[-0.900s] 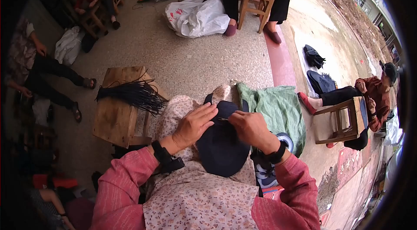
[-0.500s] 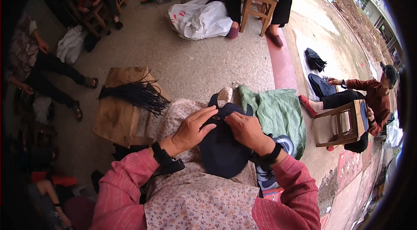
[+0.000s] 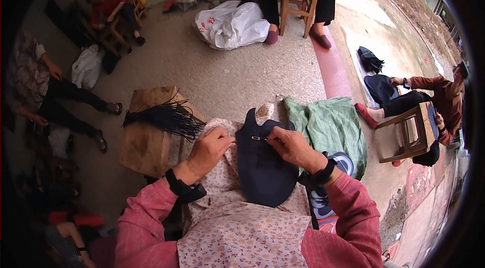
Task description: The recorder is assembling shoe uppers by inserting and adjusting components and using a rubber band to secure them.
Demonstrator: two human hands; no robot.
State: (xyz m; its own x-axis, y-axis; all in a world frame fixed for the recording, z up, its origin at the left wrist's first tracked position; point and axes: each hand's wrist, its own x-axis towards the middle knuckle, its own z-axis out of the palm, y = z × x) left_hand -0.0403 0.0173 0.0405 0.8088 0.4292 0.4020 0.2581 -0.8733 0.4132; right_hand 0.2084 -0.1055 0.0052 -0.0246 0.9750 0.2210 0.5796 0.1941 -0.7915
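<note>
A flat navy fabric piece (image 3: 265, 182) lies on my lap, rounded at its near end and with a pointed tab at the far end. A small pale-rimmed metal buckle (image 3: 256, 138) sits on its upper part. My right hand (image 3: 299, 150) is closed in a pinch over the piece, its fingertips just right of the buckle; a tiny pale bit shows beside them. My left hand (image 3: 208, 150) is closed with fingertips together, just off the piece's left edge. What either pinch holds is too small to tell. A floral apron (image 3: 237, 235) lies beneath.
A wooden stool (image 3: 144, 149) at my left bears a bundle of black cords (image 3: 164, 120). Green cloth (image 3: 331, 129) and a blue-and-white shoe (image 3: 342, 163) are at my right. Several people sit around; a white sack (image 3: 232, 25) lies ahead.
My left hand has come off the fabric piece to its left and closed from flat fingers into a pinch. My right hand stays near the buckle. The view has shifted slightly.
</note>
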